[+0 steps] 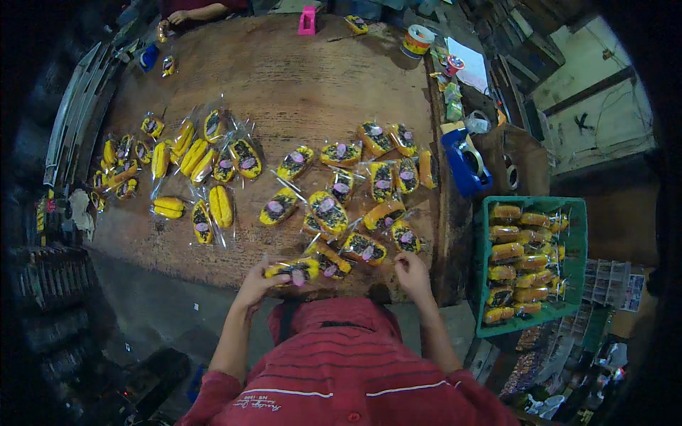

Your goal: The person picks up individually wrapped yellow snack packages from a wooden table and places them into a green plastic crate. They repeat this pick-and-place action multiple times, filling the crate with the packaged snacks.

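Note:
Several small yellow packets in clear wrappers lie scattered across a round wooden table. My left hand is at the near edge and grips one yellow packet by its left end. My right hand hovers at the near edge just right of that packet, fingers curled with the fingertips pinched; whether it touches the clear wrapper is unclear. The nearest loose packet lies just beyond both hands.
A green crate stacked with finished packets stands at my right. A blue tape dispenser sits on the table's right edge. A pink object and a tape roll lie at the far side, where another person's hand rests.

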`<move>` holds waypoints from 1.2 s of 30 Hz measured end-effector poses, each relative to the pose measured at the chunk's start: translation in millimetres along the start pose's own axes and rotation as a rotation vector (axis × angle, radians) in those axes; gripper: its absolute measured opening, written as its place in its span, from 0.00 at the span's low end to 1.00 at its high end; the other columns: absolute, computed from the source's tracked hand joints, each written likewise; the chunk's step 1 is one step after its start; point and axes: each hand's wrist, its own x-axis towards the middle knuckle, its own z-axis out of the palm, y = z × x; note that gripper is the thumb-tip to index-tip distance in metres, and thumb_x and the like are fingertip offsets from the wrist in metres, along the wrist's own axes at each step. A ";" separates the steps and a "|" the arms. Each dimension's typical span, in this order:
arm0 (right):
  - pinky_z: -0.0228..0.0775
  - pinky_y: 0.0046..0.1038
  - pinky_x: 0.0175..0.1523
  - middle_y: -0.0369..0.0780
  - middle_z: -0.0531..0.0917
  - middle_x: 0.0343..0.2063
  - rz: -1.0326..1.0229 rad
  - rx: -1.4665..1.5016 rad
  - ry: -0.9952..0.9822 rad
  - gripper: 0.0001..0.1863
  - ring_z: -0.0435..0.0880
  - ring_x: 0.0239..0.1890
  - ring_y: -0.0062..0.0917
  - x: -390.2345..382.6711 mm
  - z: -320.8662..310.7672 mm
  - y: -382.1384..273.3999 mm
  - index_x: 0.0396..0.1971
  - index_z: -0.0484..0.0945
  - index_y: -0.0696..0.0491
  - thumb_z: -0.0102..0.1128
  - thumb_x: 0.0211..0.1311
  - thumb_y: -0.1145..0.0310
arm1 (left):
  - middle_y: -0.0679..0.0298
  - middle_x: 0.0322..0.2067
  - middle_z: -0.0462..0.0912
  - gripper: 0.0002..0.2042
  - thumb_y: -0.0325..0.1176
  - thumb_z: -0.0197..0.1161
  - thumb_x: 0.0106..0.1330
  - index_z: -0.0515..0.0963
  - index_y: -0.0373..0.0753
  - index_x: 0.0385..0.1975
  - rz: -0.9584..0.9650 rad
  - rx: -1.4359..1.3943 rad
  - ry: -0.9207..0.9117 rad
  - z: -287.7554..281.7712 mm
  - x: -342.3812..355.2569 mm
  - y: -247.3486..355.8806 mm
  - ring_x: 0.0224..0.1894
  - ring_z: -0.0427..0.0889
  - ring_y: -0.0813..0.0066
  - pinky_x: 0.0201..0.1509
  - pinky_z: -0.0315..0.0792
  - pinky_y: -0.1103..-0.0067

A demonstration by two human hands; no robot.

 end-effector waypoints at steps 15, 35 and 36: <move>0.64 0.44 0.67 0.42 0.84 0.50 -1.046 -1.032 -0.455 0.17 0.76 0.61 0.36 106.2 45.1 -39.5 0.51 0.85 0.51 0.62 0.65 0.65 | 0.51 0.55 0.85 0.36 0.51 0.83 0.52 0.82 0.36 0.58 -0.011 0.964 -0.121 95.8 30.2 28.9 0.56 0.83 0.57 0.60 0.76 0.64; 0.71 0.30 0.64 0.39 0.84 0.57 0.173 0.378 -0.352 0.32 0.82 0.56 0.22 47.9 -41.6 52.1 0.60 0.81 0.55 0.78 0.62 0.51 | 0.44 0.61 0.70 0.68 0.54 0.88 0.38 0.51 0.43 0.81 0.420 1.614 0.137 81.7 -7.9 -14.3 0.58 0.76 0.45 0.57 0.74 0.56; 0.72 0.30 0.64 0.38 0.84 0.56 0.211 0.439 -0.280 0.32 0.82 0.55 0.22 35.5 -31.9 51.9 0.60 0.81 0.55 0.77 0.63 0.51 | 0.43 0.61 0.70 0.69 0.54 0.88 0.37 0.50 0.43 0.82 0.408 1.625 0.149 81.8 -6.0 -14.0 0.59 0.76 0.45 0.57 0.74 0.56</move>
